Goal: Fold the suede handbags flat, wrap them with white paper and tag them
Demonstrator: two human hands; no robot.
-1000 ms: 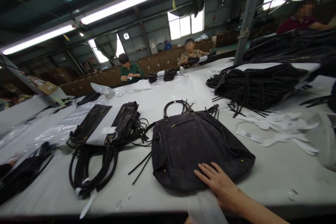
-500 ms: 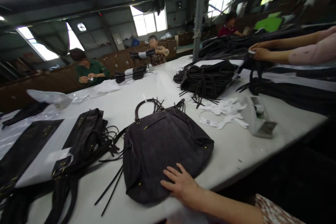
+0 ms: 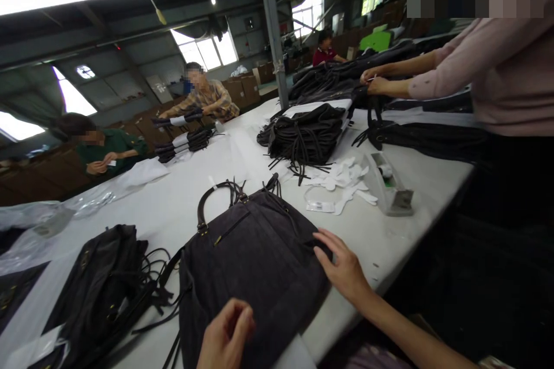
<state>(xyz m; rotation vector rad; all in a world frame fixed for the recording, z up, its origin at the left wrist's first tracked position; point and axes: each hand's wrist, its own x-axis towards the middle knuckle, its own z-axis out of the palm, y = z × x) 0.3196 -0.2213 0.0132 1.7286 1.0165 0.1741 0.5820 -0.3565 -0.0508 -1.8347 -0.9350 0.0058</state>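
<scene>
A dark suede handbag (image 3: 255,259) with a looped handle lies flat on the white table (image 3: 190,196) in front of me. My right hand (image 3: 341,268) rests on the bag's right edge, fingers spread and holding nothing. My left hand (image 3: 227,337) hovers over the bag's near edge with its fingers curled together; whether anything is in them I cannot make out.
More dark bags (image 3: 104,294) lie to the left. A pile of black straps (image 3: 307,135), white paper tags (image 3: 341,181) and a tape dispenser (image 3: 389,187) sit to the right. A person in a pink sleeve (image 3: 489,75) works at the right; others sit across the table.
My view has swung to the right. My right hand slid from the bag's near edge to its right side. My left hand has come into view over the bag.
</scene>
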